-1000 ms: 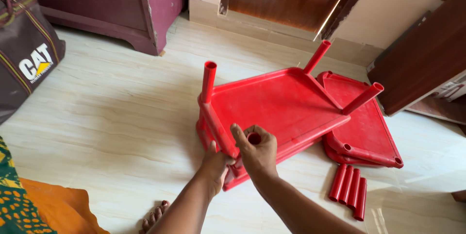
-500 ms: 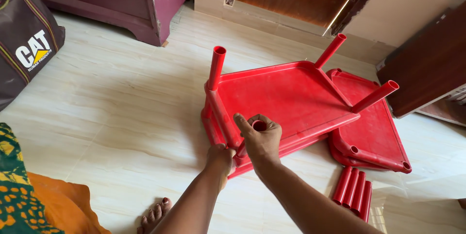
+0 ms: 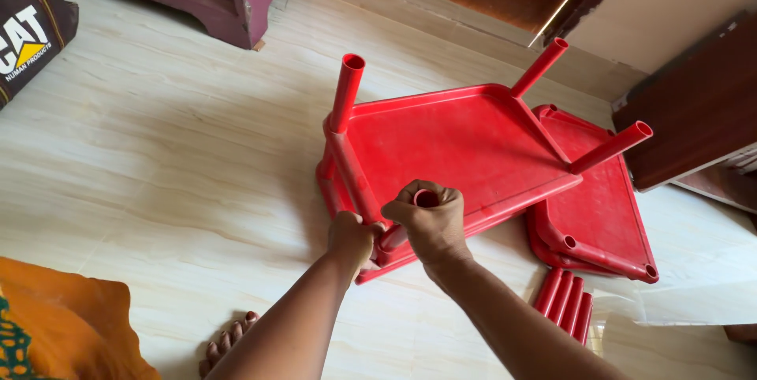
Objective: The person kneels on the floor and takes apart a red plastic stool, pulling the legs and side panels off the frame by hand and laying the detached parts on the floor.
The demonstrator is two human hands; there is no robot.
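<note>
both forearms reach forward from the lower edge, converging. the left hand (image 3: 349, 240) is clenched, knuckles up, wrist straight. the right hand (image 3: 430, 222) sits just beside it, slightly higher, fingers (image 3: 404, 205) curled round in a closed grip, wrist bent down.

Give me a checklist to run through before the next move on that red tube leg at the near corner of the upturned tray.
1. Right hand wrapped around the top of the near tube leg: ok.
2. Left hand bracing the near corner of the red tray: ok.
3. Leg fully seated in its corner socket: cannot tell, the hands hide the joint.
4. Other three legs standing in their corners: ok.
5. Spare tubes lying within reach on the floor: ok.
6. Second tray kept apart: not ok, it lies partly under the first.
</note>
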